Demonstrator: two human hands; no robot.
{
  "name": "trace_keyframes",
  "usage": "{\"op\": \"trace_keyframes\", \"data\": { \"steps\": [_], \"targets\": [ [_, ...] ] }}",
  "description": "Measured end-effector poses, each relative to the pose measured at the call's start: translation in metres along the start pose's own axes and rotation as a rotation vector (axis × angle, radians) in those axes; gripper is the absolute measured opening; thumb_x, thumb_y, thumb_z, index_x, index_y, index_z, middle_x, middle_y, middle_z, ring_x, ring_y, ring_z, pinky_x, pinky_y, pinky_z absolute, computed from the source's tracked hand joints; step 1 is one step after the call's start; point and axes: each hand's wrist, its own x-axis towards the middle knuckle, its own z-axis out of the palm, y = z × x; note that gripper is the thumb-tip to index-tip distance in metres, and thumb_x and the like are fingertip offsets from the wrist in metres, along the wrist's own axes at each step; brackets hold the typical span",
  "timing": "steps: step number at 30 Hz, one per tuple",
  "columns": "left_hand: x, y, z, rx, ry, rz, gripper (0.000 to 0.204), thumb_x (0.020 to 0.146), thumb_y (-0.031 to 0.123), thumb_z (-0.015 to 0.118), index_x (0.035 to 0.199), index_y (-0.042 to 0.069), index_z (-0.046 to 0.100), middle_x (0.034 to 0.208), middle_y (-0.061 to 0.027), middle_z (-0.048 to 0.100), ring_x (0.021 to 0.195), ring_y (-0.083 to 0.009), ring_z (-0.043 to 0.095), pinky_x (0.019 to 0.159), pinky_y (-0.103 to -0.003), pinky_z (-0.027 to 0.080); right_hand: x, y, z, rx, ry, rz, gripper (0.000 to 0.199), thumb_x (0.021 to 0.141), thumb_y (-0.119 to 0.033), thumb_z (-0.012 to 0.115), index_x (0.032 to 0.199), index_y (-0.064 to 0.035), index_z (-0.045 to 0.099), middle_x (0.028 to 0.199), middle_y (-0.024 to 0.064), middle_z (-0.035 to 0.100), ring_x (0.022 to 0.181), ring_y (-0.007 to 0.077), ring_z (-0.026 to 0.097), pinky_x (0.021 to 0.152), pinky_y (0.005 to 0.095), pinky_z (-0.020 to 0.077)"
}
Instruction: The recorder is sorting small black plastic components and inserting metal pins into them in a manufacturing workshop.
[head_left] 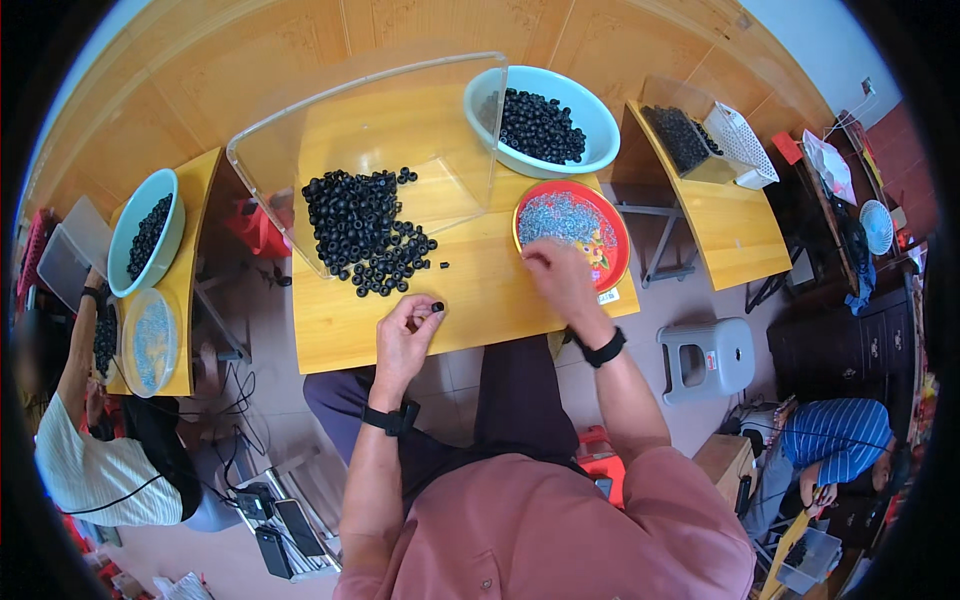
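My left hand (405, 335) is closed at the table's front edge, pinching a small black ringlike part (438, 307) between thumb and fingertips. My right hand (560, 277) reaches to the near left side of a round red tray (619, 232). Its fingers are drawn together in a pinch, but whatever lies between them is too small to make out. Many tiny silvery-blue pieces (560, 215) are spread in that tray. Beyond my left hand, a heap of black ringlike parts (355, 215) spills out of a clear, tilted plastic bin (440, 195).
A pale blue basin (605, 135) of black parts stands at the table's back. A grey stool (708, 360) is on the floor at right. Side tables hold another basin (172, 250) and a clear box (680, 140). Co-workers sit at left (110, 460) and right (835, 440).
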Motion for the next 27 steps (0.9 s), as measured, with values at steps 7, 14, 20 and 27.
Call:
{"op": "trace_keyframes", "data": {
  "steps": [7, 14, 20, 27],
  "targets": [
    [-0.001, 0.005, 0.0, 0.063, -0.008, -0.032, 0.017, 0.09, 0.004, 0.076, 0.105, 0.0, 0.07, 0.088, -0.0032, 0.073, 0.069, -0.0043, 0.056, 0.064, -0.022, 0.047, 0.006, 0.051, -0.028, -0.188, -0.207, 0.026, 0.016, 0.085, -0.001, 0.066, 0.096, -0.0076, 0.075, 0.094, 0.0156, 0.07, 0.093, 0.0369, 0.068, 0.081, 0.0469, 0.054],
    [-0.002, 0.007, 0.0, 0.084, -0.006, -0.026, 0.017, 0.089, 0.005, 0.076, 0.104, -0.001, 0.07, 0.087, -0.0029, 0.073, 0.069, -0.004, 0.055, 0.064, -0.022, 0.047, 0.004, 0.053, -0.025, -0.289, -0.223, 0.035, 0.013, 0.087, -0.006, 0.065, 0.095, -0.0058, 0.075, 0.096, 0.0169, 0.071, 0.092, 0.0376, 0.068, 0.081, 0.0486, 0.0534],
    [-0.002, 0.007, 0.001, 0.046, -0.005, -0.018, 0.017, 0.089, 0.005, 0.076, 0.104, -0.001, 0.07, 0.087, -0.0029, 0.073, 0.069, -0.0038, 0.055, 0.063, -0.021, 0.046, 0.0, 0.054, -0.031, -0.36, -0.197, 0.109, 0.009, 0.082, -0.004, 0.063, 0.088, -0.0023, 0.07, 0.092, 0.0186, 0.071, 0.09, 0.0381, 0.069, 0.078, 0.0494, 0.0538],
    [-0.002, 0.007, 0.0, 0.075, -0.036, -0.059, 0.017, 0.091, 0.0, 0.074, 0.106, -0.001, 0.068, 0.089, 0.0022, 0.068, 0.076, -0.0028, 0.055, 0.069, -0.019, 0.047, -0.002, 0.048, -0.035, -0.366, -0.215, 0.154, 0.007, 0.081, -0.004, 0.064, 0.086, -0.0017, 0.068, 0.092, 0.0201, 0.071, 0.09, 0.0383, 0.069, 0.078, 0.0492, 0.0541]
  ]
}}
